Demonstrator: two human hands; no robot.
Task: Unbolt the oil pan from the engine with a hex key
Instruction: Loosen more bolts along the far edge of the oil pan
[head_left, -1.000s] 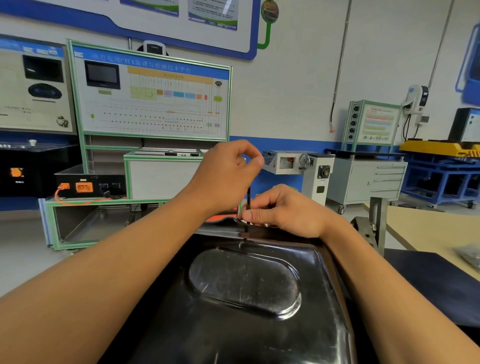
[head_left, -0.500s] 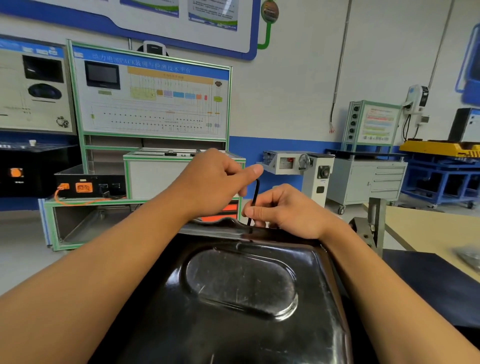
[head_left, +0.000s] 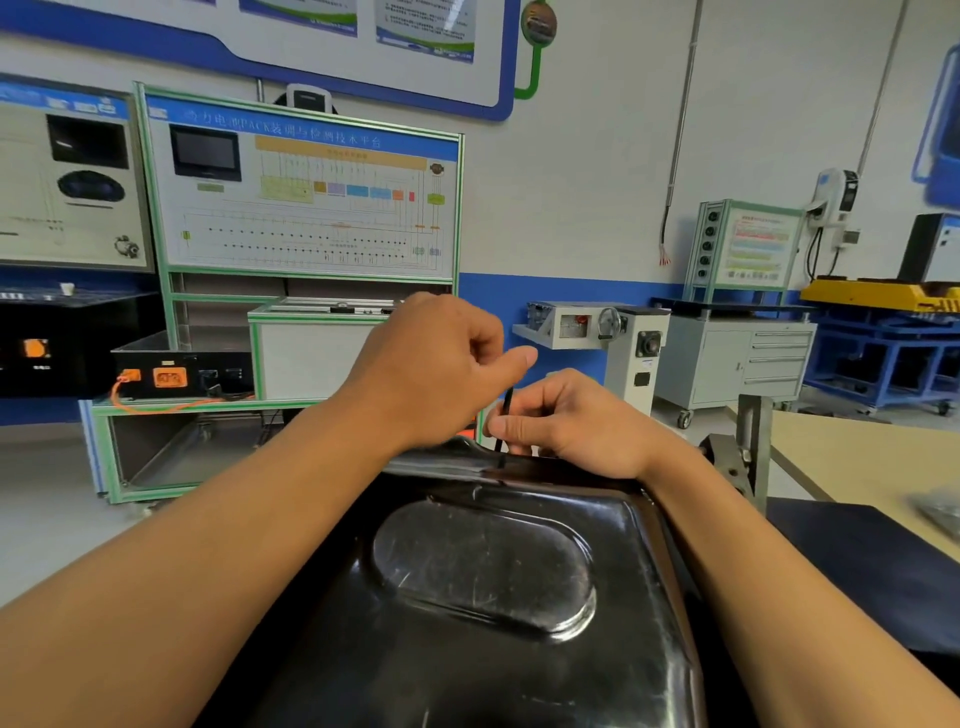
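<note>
The black oil pan (head_left: 483, 649) fills the lower middle, its glossy bottom with an oval recess facing up at me. A thin black hex key (head_left: 506, 413) stands nearly upright at the pan's far flange. My right hand (head_left: 576, 423) pinches the key's lower shaft between thumb and forefinger, close to the flange. My left hand (head_left: 441, 371) sits just left of and above it, fingers curled, thumb stretched over the key's top end. The bolt under the key's tip is hidden by my fingers.
A grey metal stand bracket (head_left: 740, 457) rises right of the pan. A wooden table (head_left: 857, 457) with a dark mat (head_left: 883, 561) lies at right. A green-framed training bench (head_left: 301, 208) and a white drawer cabinet (head_left: 737, 358) stand behind.
My left hand dropped from pinching high above the key, then swung round its top with the thumb pointing right. The key leans slightly. My right hand stayed at the shaft.
</note>
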